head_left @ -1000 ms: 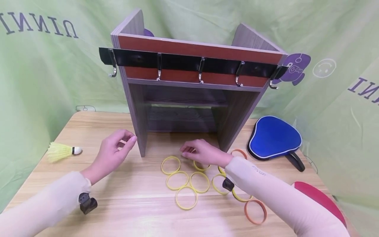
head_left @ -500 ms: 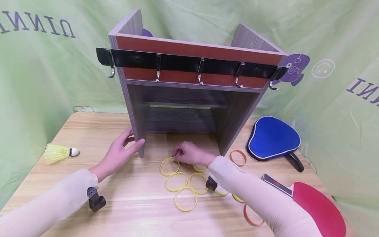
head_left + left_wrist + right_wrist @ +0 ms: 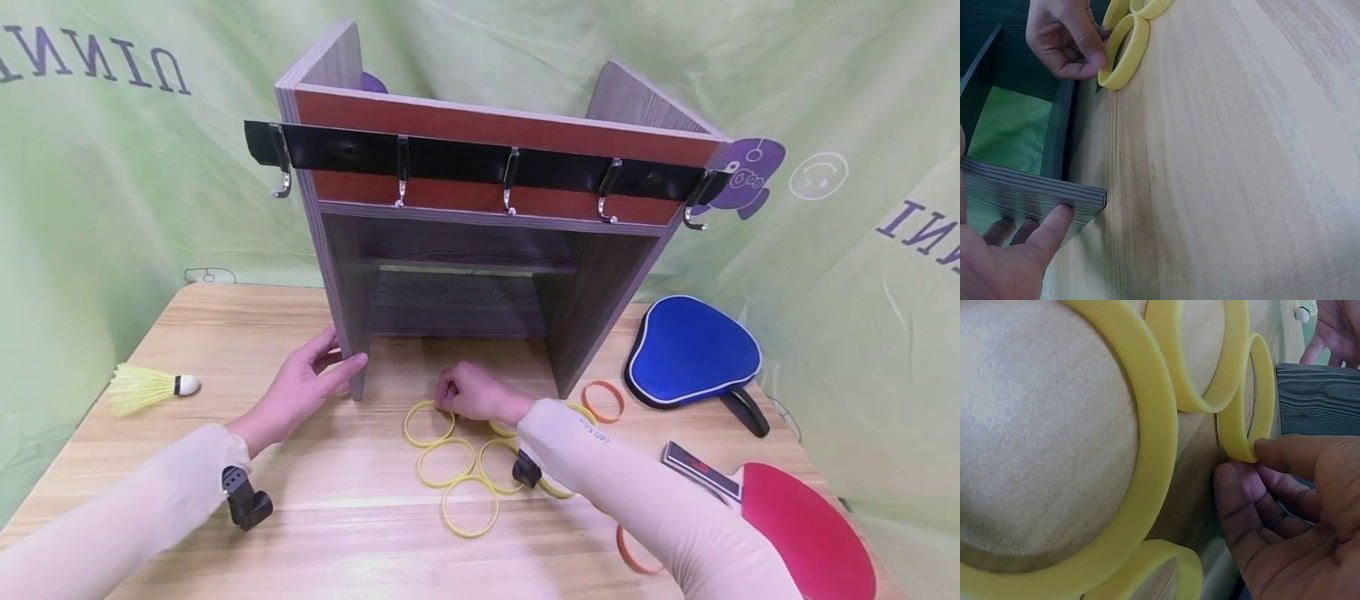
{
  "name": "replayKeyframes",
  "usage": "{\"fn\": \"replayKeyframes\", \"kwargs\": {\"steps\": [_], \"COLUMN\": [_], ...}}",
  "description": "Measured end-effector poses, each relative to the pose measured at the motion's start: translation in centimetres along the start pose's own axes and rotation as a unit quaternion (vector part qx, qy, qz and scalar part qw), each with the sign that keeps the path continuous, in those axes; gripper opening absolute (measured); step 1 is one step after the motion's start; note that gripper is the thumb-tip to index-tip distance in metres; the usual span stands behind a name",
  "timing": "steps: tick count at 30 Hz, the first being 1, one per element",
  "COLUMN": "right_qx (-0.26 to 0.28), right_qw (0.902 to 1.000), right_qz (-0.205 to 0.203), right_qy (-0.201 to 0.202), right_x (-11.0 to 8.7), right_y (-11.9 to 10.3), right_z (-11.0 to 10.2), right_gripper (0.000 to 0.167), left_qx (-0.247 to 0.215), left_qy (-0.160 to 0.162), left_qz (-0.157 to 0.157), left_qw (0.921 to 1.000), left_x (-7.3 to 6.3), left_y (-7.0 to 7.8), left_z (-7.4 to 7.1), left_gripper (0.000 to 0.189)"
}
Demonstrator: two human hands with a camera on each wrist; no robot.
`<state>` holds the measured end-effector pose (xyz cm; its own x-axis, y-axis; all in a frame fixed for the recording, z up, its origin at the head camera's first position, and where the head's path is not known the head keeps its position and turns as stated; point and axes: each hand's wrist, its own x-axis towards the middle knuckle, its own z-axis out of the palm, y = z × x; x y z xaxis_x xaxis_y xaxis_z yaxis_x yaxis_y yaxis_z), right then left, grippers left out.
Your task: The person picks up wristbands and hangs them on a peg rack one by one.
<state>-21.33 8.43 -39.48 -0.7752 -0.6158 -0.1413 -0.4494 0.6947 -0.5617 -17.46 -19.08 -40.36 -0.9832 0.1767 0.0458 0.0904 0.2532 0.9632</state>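
My left hand holds the front edge of the left side panel of a grey wood-grain rack. Its thumb lies over the edge, with the other fingers on the outer face. My right hand is low in front of the rack's opening, and its thumb and forefinger pinch the rim of a yellow wristband. In the right wrist view that yellow band stands between fingertip and thumb. Several more yellow wristbands lie touching one another nearby; some are partly hidden under the right forearm.
Metal hooks line a black strip across the rack's front. At left lies a shuttlecock. On the right are a blue paddle case, a red table tennis paddle and orange wristbands.
My left hand has moved right onto the rack's side panel. The right hand has shifted left and down to the leftmost yellow wristband and pinches it.
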Motion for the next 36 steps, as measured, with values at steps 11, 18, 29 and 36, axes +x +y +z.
{"fn": "replayKeyframes", "kwargs": {"steps": [11, 18, 29, 36], "right_qx": [0.138, 0.262, 0.377, 0.437], "right_qw": [0.9900, 0.9618, 0.9209, 0.8932], "right_qz": [0.019, 0.052, 0.064, 0.046], "right_qy": [-0.026, -0.057, -0.075, -0.094], "right_x": [-0.3, -0.7, -1.0, -1.4], "right_y": [0.3, 1.2, 1.7, 1.5], "right_z": [-0.8, -1.3, -1.9, -2.2], "right_gripper": [0.010, 0.016, 0.022, 0.024], "left_qx": [-0.008, -0.002, -0.005, -0.015], "left_qy": [0.003, 0.005, 0.007, 0.003], "left_qz": [0.000, 0.002, -0.002, -0.005], "left_qw": [1.0000, 1.0000, 1.0000, 0.9999], "left_x": [-0.2, -0.1, 0.0, 0.1], "left_y": [0.3, 0.3, 0.0, 0.1], "left_z": [0.0, 0.1, 0.1, 0.0], "left_gripper": [0.068, 0.066, 0.067, 0.067]}}
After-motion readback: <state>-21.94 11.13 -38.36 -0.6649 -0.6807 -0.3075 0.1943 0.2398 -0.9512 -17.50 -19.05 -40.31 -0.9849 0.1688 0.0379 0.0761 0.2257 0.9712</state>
